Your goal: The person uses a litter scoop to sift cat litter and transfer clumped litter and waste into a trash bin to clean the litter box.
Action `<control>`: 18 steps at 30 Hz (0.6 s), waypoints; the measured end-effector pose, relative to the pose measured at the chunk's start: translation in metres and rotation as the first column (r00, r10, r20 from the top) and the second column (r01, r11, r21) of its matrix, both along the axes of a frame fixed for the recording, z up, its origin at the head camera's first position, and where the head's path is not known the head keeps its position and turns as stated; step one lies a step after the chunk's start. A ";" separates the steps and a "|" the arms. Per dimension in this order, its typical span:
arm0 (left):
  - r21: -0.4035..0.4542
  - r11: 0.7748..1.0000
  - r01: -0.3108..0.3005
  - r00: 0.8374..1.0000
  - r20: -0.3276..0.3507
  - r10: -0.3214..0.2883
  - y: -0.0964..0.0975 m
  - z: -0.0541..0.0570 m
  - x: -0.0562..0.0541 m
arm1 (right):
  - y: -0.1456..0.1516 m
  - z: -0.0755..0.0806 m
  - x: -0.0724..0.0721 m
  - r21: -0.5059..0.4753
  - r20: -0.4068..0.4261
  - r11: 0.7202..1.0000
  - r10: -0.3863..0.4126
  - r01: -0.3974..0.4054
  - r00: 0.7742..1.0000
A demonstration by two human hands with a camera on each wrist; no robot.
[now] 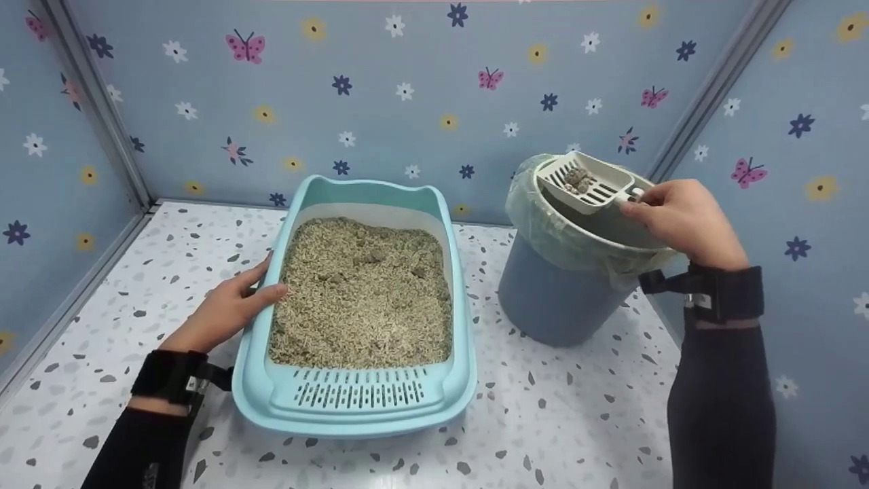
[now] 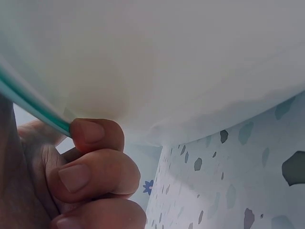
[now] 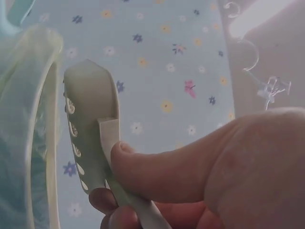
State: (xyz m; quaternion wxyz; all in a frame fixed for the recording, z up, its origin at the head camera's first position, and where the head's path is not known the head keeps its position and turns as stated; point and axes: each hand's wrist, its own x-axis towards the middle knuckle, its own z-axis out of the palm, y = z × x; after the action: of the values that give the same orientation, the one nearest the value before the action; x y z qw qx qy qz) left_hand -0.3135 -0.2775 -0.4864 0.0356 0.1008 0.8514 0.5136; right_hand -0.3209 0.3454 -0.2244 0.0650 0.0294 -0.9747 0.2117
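My right hand [image 1: 689, 221] grips the handle of a pale slotted litter scoop [image 1: 607, 173], its thumb pressed along the handle in the right wrist view. Several grey-brown litter clumps [image 1: 578, 180] lie in the scoop, which is over the mouth of a lined trash bin [image 1: 563, 292]. My left hand [image 1: 227, 305] holds the left rim of a light-blue litter box [image 1: 468, 360], thumb on top. In the left wrist view its fingers [image 2: 97, 174] curl beneath the rim, beside the whitish outer wall. Tan litter [image 1: 360, 299] fills the box, with a few darker lumps showing.
A translucent bag [image 1: 543, 224] is folded over the bin's rim. The bin stands to the right of the box, close to the corner. Flower-patterned wall panels [image 1: 380, 122] enclose the back and sides of the speckled white surface [image 1: 543, 421].
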 end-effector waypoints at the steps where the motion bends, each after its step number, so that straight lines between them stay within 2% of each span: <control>1: 0.005 1.000 0.004 1.000 -0.002 -0.004 0.000 0.000 0.000 | 0.002 0.000 -0.001 0.012 0.012 1.000 0.002 -0.002 1.000; 5: 0.014 1.000 0.006 1.000 -0.005 -0.006 -0.001 0.000 0.000 | 0.008 -0.003 -0.006 0.063 0.053 0.998 0.027 -0.030 0.998; 11: 0.010 1.000 -0.001 1.000 -0.004 0.001 0.000 0.000 0.001 | 0.008 -0.009 -0.009 0.079 0.089 0.996 0.027 -0.034 0.996; 18: 0.031 0.999 0.008 1.000 0.005 -0.008 -0.001 -0.001 0.000 | 0.001 -0.014 -0.007 0.127 0.026 0.992 0.017 -0.020 1.000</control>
State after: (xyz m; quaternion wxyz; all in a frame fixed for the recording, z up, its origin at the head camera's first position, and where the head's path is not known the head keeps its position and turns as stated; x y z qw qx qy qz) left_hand -0.3139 -0.2781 -0.4872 0.0382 0.1034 0.8428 0.5269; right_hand -0.3282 0.3463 -0.2382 0.0489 0.0399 -0.9867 0.1501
